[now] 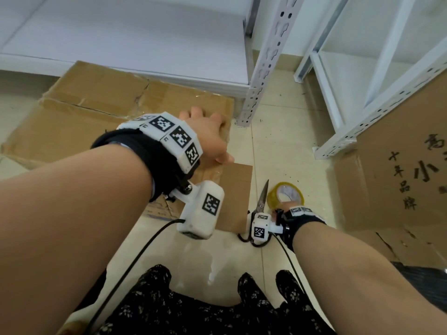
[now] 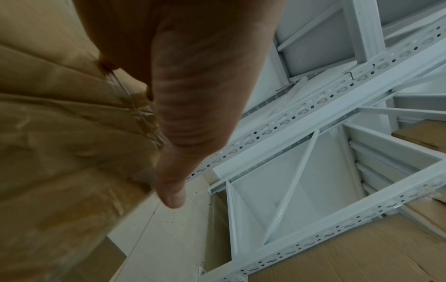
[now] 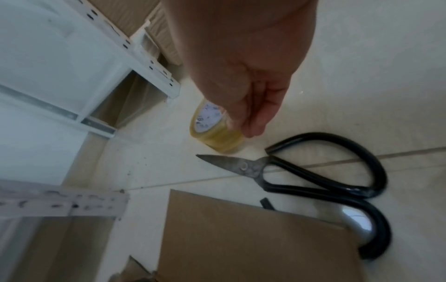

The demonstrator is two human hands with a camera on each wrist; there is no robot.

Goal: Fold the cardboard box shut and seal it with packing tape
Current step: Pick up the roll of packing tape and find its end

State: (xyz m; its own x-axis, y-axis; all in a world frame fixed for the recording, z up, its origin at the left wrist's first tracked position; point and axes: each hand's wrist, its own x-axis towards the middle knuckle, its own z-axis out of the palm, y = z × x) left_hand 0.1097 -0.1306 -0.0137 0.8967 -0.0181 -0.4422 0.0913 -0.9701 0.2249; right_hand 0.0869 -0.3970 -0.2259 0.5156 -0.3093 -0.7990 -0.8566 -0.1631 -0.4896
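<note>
Low and right of centre in the head view, my right hand (image 1: 281, 209) has its grip closing on the tape roll (image 1: 286, 194) beside the scissors (image 1: 262, 198), so I judge I'm fetching tape and must lift it next, while further up my left hand (image 1: 205, 135) presses flat, fingers spread, on the flattened cardboard box (image 1: 101, 112).

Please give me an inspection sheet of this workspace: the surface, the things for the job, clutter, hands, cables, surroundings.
Surface: pale tiled floor, with dark specks.
Job's things: flattened cardboard box, old clear tape on it; roll of packing tape upright on the floor.
Clutter: black-handled scissors, closed, beside the tape.
Hands: left hand rests flat on the cardboard box; right hand has its grip on the roll of packing tape.
Cables: black cable trailing from the wrist camera.
Surroundings: white metal shelving; printed carton at right.
</note>
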